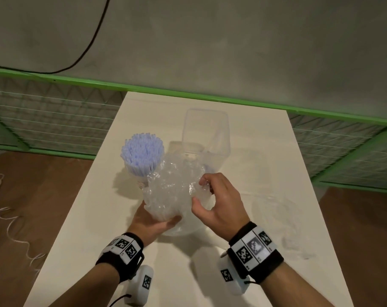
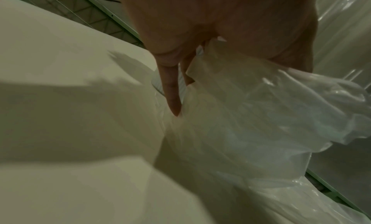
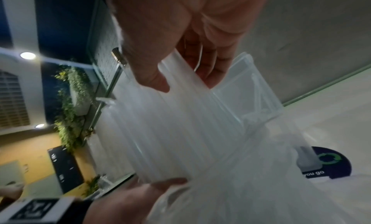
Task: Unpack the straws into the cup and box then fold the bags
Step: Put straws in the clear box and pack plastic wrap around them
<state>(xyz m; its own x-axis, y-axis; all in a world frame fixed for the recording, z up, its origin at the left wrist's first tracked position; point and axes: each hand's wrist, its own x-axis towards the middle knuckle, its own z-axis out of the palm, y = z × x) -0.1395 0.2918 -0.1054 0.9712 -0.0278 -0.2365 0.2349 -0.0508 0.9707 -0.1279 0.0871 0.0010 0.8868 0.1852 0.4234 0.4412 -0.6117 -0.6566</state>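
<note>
A crumpled clear plastic bag point(image 1: 172, 191) is held above the white table point(image 1: 104, 218). My left hand point(image 1: 159, 222) grips its lower end from below; the bag point(image 2: 261, 124) bulges beside that hand's fingers point(image 2: 172, 92). My right hand point(image 1: 201, 191) pinches the bag's upper part. In the right wrist view thumb and fingers point(image 3: 152, 78) clasp a bundle of translucent straws point(image 3: 170, 124) inside the film. A cup packed with pale blue straws point(image 1: 141, 154) stands left of the bag. A clear box point(image 1: 206, 134) stands behind it and holds a few straws point(image 3: 259, 100).
A second clear bag point(image 1: 281, 218) lies flat on the table to the right. A dark blue round label point(image 3: 331, 162) shows by the box base. A green-framed mesh fence point(image 1: 55, 120) runs behind the table. White cord point(image 1: 8, 220) lies on the brown floor at left.
</note>
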